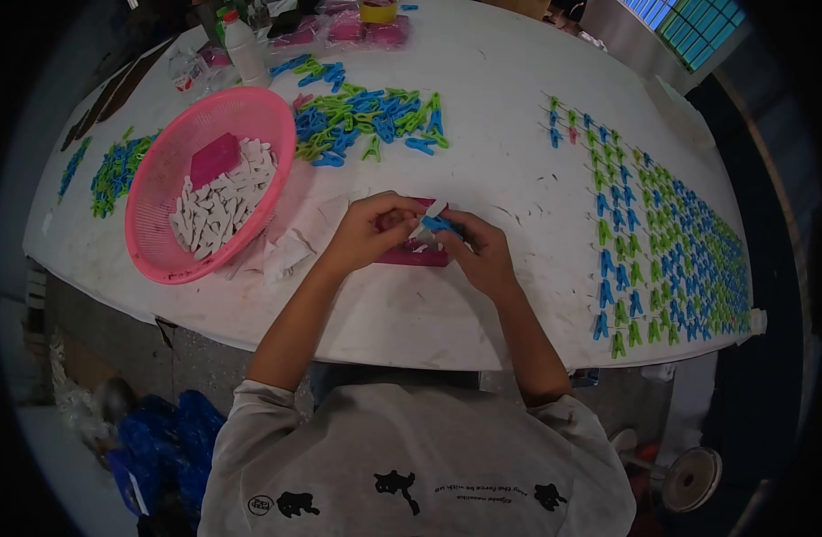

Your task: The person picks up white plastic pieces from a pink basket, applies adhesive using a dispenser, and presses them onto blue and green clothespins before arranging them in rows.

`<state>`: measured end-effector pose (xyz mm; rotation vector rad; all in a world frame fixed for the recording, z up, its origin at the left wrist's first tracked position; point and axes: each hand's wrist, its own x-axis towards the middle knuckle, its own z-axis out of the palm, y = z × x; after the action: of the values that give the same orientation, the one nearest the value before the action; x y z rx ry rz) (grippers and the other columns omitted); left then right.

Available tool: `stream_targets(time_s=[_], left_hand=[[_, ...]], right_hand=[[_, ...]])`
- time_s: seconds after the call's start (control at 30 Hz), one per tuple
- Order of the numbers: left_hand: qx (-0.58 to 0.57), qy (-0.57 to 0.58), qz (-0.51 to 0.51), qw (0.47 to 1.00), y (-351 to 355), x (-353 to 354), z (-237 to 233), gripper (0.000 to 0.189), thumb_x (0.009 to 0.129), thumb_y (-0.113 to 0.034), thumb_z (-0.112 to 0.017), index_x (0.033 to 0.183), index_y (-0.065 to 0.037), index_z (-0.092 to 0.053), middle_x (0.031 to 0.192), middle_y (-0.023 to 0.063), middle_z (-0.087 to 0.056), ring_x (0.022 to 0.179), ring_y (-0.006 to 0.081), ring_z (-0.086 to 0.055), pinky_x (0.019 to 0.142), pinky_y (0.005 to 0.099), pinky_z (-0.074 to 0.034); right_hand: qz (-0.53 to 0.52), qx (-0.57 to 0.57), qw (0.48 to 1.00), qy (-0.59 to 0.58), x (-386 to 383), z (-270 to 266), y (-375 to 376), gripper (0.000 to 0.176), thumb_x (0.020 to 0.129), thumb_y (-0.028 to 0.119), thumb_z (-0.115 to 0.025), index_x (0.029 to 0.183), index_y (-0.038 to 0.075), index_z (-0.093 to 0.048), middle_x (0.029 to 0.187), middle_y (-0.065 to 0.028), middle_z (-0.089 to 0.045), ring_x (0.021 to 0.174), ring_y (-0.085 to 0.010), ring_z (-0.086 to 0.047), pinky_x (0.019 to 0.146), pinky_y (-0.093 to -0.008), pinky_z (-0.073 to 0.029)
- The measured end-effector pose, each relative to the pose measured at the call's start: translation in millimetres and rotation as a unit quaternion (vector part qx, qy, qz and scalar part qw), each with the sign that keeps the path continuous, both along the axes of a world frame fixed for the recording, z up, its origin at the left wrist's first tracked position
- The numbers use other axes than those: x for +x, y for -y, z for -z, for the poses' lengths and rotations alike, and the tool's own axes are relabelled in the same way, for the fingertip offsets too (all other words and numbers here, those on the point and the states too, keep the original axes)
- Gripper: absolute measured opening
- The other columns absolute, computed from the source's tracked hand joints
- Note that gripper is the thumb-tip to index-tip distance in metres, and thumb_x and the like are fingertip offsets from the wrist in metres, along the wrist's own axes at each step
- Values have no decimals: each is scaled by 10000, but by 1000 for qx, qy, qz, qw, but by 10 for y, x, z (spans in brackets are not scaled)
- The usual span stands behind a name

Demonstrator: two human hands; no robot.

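My left hand [372, 231] pinches a small white plastic piece [434, 208]. Close against it, my right hand [479, 252] grips a blue clothespin [441, 225] between thumb and fingers. The white piece meets the clothespin, but how they fit together is too small to tell. Under both hands lies a dark pink tray [420, 258] with a few white bits in it, partly hidden by the fingers. To the left stands a pink mesh basket [139, 224], tilted, holding many white pieces [218, 210] and a magenta block [215, 159].
Loose blue and green clothespins [366, 116] lie beyond the basket, with another pile [115, 174] at far left. Rows of clothespins [671, 251] cover the right of the white table [509, 107]. A white bottle [244, 52] and yellow tape [378, 11] stand at the back.
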<state>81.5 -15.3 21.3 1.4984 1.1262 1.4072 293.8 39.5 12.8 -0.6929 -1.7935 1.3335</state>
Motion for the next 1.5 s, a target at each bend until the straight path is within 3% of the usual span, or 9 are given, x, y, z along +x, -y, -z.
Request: stream_targets(time_s=[0.27,0.33,0.43,0.67,0.73,1.17,1.37,1.43,1.5], left_hand=[[15,-3,-7,1000,-19,4,55,177,897,-12,-668,1071,-14,-699,760,-48,-558,672,19,-453,602,185,-384],[-18,6,5,1000,-5,2,52,178,896,14,-670,1072,-17,-681,921,-13,-622,744,32,-486,673,190,-411],[17,2,-15,1000,-20,36,53,188,897,-13,-668,1084,-17,-695,762,-48,-560,674,19,-454,602,187,-383],[-13,16,2,1000,-10,-6,42,185,900,-14,-664,1082,-11,-694,758,-48,-565,674,19,-458,608,185,-389],[-29,7,17,999,-7,-34,37,186,896,20,-664,1076,-20,-683,907,-17,-620,742,29,-490,663,186,-414],[-25,11,17,999,7,-21,-15,172,889,18,-661,1056,-20,-678,843,-37,-597,713,18,-475,636,179,-399],[-15,-18,7,1000,2,-27,-21,195,878,10,-668,1071,-19,-676,811,-34,-599,680,26,-472,615,190,-400],[33,-149,-25,988,3,-40,-54,233,860,5,-676,1090,-31,-679,807,5,-625,661,57,-505,604,215,-424],[24,-167,-25,985,12,-44,-82,259,848,-16,-678,1106,-39,-681,829,48,-640,677,117,-549,621,256,-453]], right_hand=[[-9,-25,1000,-15,14,8,-7,321,917,93,-702,1211,-23,-639,993,-58,-692,751,-79,-593,675,-235,-493],[-11,-33,999,-15,16,-2,-4,323,919,91,-700,1215,-22,-636,999,-59,-691,755,-80,-594,677,-235,-495],[-13,-37,999,-16,16,0,-6,325,923,91,-697,1222,-20,-633,1008,-61,-691,758,-82,-596,679,-236,-497],[-13,-22,1000,-4,19,7,-11,320,926,107,-694,1215,-18,-637,979,-63,-692,742,-83,-591,669,-238,-493],[-13,-18,1000,0,18,15,-19,320,925,111,-694,1212,-18,-638,971,-61,-691,738,-82,-590,667,-238,-491],[-13,-6,1000,5,15,25,-27,321,922,136,-705,1201,-13,-646,955,-48,-690,711,-76,-563,653,-234,-475],[-4,12,1000,16,13,7,-28,314,915,140,-714,1181,-16,-656,930,-43,-687,693,-77,-541,638,-235,-460],[2,26,999,40,25,18,-40,311,911,144,-717,1171,-18,-660,910,-44,-687,688,-76,-534,632,-237,-455],[9,41,997,65,35,-2,-46,309,908,148,-721,1160,-21,-664,890,-45,-686,683,-75,-528,626,-238,-450]])
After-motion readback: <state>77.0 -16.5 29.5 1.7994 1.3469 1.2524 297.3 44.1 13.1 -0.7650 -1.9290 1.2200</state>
